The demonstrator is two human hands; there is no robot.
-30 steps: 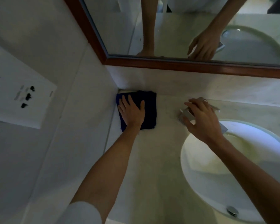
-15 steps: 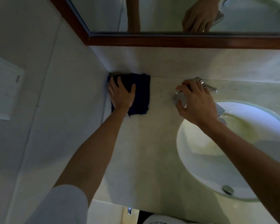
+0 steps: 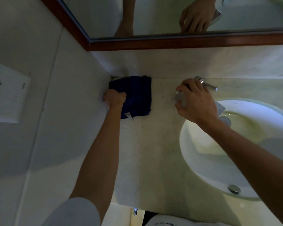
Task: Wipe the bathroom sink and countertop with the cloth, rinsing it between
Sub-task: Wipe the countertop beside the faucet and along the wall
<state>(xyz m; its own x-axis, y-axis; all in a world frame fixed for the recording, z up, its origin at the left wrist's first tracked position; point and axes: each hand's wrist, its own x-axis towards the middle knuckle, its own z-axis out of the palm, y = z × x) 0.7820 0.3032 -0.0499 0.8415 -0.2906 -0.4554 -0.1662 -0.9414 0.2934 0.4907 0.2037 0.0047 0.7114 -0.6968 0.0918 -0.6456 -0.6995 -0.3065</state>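
My left hand (image 3: 115, 99) is curled into a fist, fingers bunched on the near left edge of the dark blue cloth (image 3: 136, 97). The cloth lies on the countertop (image 3: 153, 152) in the back corner, against the side wall (image 3: 64, 111) and touching the back wall. My right hand (image 3: 196, 103) rests on the metal tap (image 3: 206, 84), fingers spread and bent over its top, loosely draped rather than clenched. The sink (image 3: 207, 160) sits just right of the cloth's patch of counter, its drain (image 3: 234, 188) near me.
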